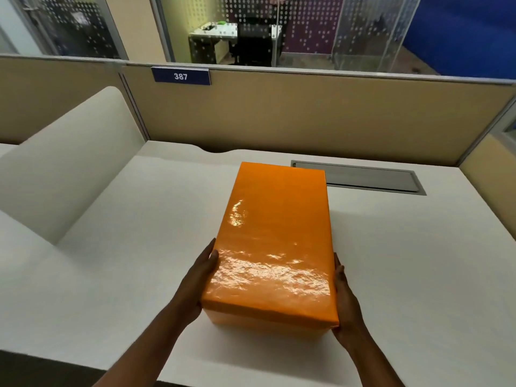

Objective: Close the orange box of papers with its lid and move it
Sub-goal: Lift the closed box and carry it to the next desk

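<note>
A glossy orange box (275, 241) stands lengthwise on the white desk (405, 261), its lid fully seated on top, so the papers inside are hidden. My left hand (196, 283) presses flat against the box's left side near the front corner. My right hand (346, 300) presses against the right side at the front corner. Both hands clasp the box between them.
A grey cable hatch (368, 178) is set into the desk just behind the box on the right. Beige partition walls (307, 113) close off the back and right. A white curved divider (69, 169) rises at the left. The desk's front edge (83, 361) is near me.
</note>
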